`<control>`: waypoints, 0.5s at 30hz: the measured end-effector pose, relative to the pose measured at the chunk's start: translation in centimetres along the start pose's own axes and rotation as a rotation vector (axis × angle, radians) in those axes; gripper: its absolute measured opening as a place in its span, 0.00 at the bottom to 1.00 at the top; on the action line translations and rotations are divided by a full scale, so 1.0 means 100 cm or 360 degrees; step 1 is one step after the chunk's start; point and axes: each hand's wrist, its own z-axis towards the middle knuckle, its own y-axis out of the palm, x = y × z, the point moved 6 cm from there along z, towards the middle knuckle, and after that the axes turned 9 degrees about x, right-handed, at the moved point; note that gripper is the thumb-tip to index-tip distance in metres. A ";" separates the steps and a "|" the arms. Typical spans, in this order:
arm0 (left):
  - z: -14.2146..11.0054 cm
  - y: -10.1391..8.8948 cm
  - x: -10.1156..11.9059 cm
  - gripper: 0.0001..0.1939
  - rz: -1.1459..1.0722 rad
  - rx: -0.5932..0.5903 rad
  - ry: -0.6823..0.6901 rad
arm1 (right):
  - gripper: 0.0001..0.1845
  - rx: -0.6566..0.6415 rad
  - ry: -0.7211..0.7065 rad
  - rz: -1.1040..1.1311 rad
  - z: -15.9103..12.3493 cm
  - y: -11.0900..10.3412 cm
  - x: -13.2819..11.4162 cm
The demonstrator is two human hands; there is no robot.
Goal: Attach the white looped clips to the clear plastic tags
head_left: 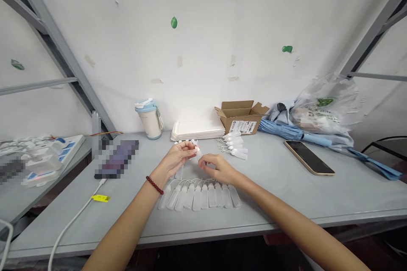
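My left hand [178, 157] is closed in a pinch on the white top of a small translucent bottle [198, 153]. Close by its right side, my right hand [216, 167] has its thumb and index finger curled together; what lies between those fingertips is too small to make out. In front of both hands, a row of small translucent bottles [197, 198] with thin white loops at their tops lies on the grey table [270, 203]. More such bottles [239, 152] lie loosely behind my right hand. One more bottle [179, 172] shows partly under my left hand.
At the back stand a cream cup with a blue lid [149, 120], a stack of white flat packs [199, 129] and an open cardboard box [243, 118]. A phone [308, 157] and a folded blue umbrella [282, 129] lie right. A white cable [78, 216] crosses the left side.
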 end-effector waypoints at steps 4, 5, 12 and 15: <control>0.001 -0.003 0.001 0.12 0.0024 0.0005 0.0028 | 0.05 0.0058 0.0258 0.0550 0.001 -0.002 0.004; 0.001 -0.003 0.002 0.12 0.0013 -0.0007 0.0031 | 0.04 0.0090 0.0326 0.0707 0.002 -0.003 0.006; 0.002 -0.002 0.003 0.15 -0.0020 -0.0026 0.0115 | 0.05 0.0301 0.0877 0.1510 0.002 -0.003 0.029; 0.000 0.000 0.005 0.16 -0.0021 0.0009 0.0168 | 0.07 0.0305 0.0958 0.1657 0.002 -0.002 0.033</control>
